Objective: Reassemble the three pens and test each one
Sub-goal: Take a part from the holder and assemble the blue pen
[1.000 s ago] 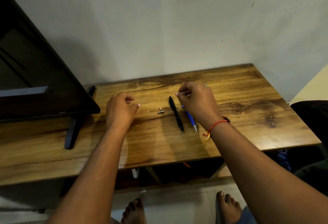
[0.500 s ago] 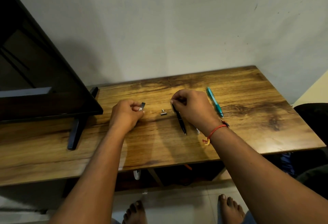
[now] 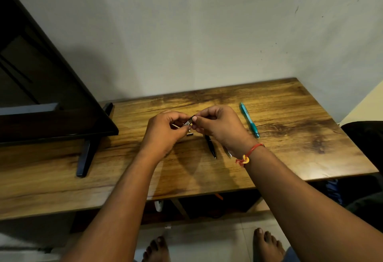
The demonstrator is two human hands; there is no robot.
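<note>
Pinching a short black-and-silver pen piece (image 3: pixel 187 123) between curled fingertips of left hand (image 3: pixel 163 132) and right hand (image 3: pixel 220 130), above the brown wooden table (image 3: pixel 290 158). Just beneath those fingertips, a tiny metal part (image 3: pixel 189 134); under the right palm, a slim black pen (image 3: pixel 211 147); right of the knuckles, apart, a teal plastic pen (image 3: pixel 249 120).

Table (image 3: pixel 290 158) against a wall (image 3: pixel 207 33) at the back. On its left end, a screen (image 3: pixel 51 95) on a stand, one stand foot (image 3: pixel 85 158) reaching toward the front edge. Over the middle, left hand (image 3: pixel 163 131) and right hand (image 3: pixel 219 125) meeting, a pen piece (image 3: pixel 187 123) pinched between them. On the table just beneath, a small loose part (image 3: pixel 189 134). Right of it, a first pen (image 3: pixel 211 146) partly under the right hand; beside that, a second pen (image 3: pixel 228 154) mostly hidden by the same hand. Further right, apart, a third pen (image 3: pixel 249 120).
</note>
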